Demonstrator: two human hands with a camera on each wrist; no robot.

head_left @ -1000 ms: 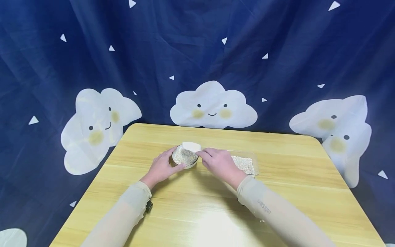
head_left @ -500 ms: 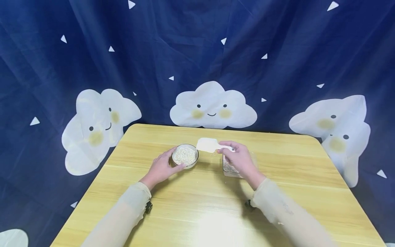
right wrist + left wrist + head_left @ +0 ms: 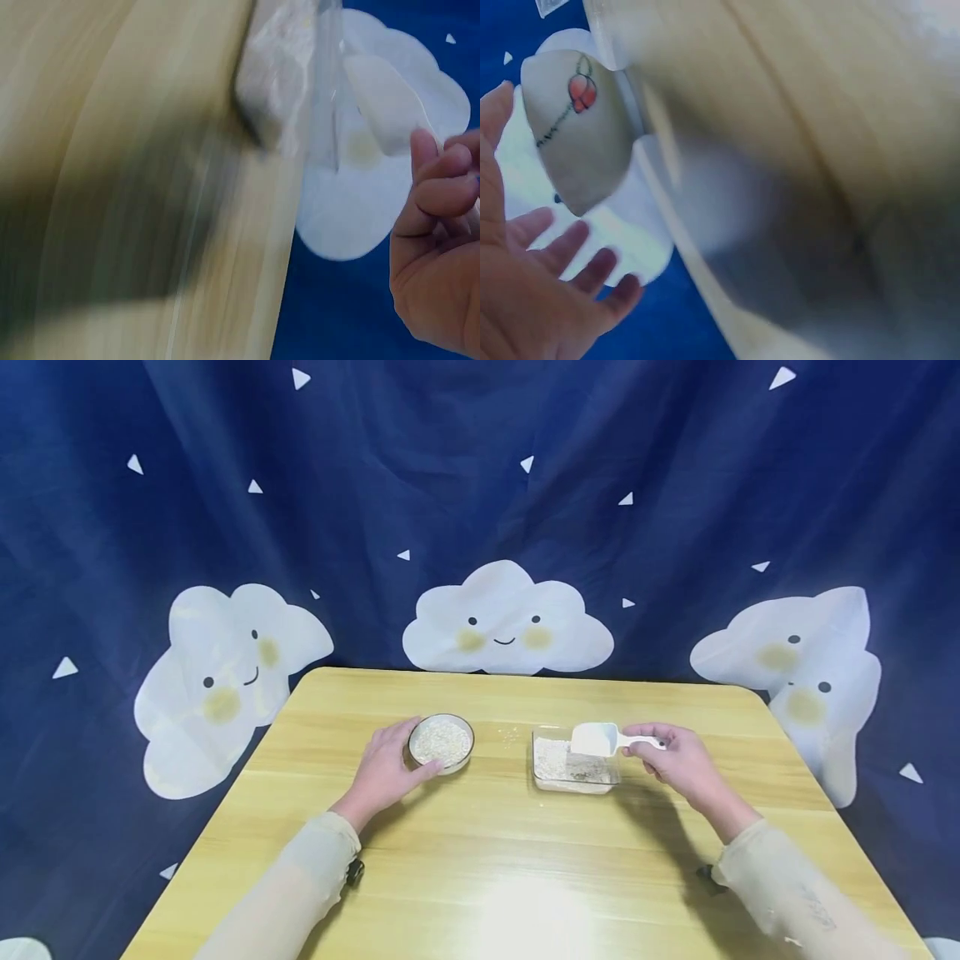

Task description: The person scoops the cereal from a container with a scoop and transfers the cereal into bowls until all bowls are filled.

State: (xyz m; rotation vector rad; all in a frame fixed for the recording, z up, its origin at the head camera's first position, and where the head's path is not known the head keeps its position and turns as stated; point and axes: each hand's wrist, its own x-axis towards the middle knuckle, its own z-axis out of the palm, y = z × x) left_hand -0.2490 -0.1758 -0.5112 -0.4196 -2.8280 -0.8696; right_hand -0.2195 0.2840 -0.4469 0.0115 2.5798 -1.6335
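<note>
A round bowl of pale oat-like flakes (image 3: 442,742), with a dark rim, stands on the table. My left hand (image 3: 384,766) holds it at the side, thumb in front and fingers behind; the left wrist view shows a red design on the bowl's wall (image 3: 585,142). Thumb and fingers of my right hand (image 3: 675,757) pinch the handle of a white scoop (image 3: 595,739). Its blade hangs over a rectangular clear container (image 3: 576,783) of similar flakes and hides part of them. The scoop (image 3: 382,105) is tilted up in the right wrist view.
A few loose flakes (image 3: 510,737) lie on the wooden table (image 3: 465,843) between bowl and container. Behind the table's far edge hangs a dark blue curtain (image 3: 360,527) with smiling clouds.
My right hand has drawn the scoop away from above the bowl, rightward to over the container, exposing the bowl's flakes. My left hand has stayed at the bowl. The view has shifted slightly.
</note>
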